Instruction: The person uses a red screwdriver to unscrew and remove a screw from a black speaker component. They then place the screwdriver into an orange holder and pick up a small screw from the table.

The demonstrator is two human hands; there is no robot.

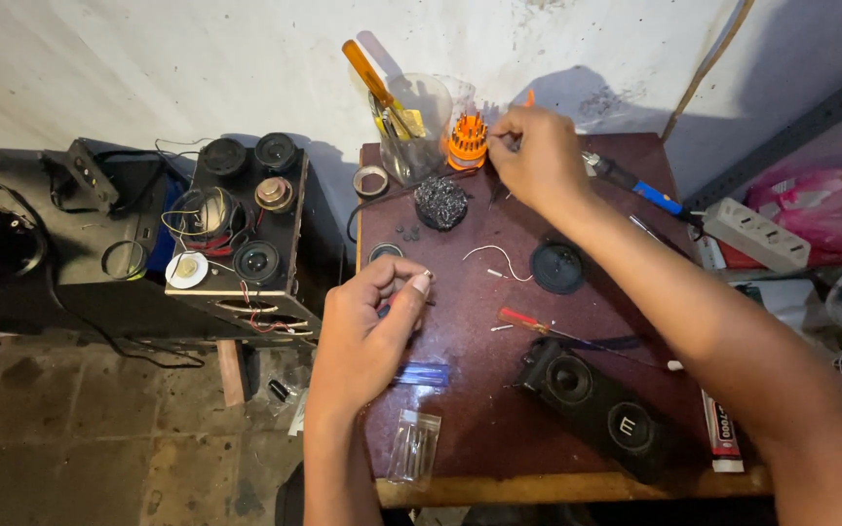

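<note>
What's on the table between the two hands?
In the head view, a curled white wire lies on the table between the left hand and right hand.

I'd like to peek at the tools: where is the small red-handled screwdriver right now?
The small red-handled screwdriver lies flat mid-table on the dark red tabletop, just above the black speaker box and to the right of the left hand.

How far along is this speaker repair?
Done: the speaker box lies on the table, and a round speaker lies loose beside it. In hand: the right hand reaches at the orange bit holder; the left hand pinches something small. Left: the red screwdriver lies untouched.
</note>
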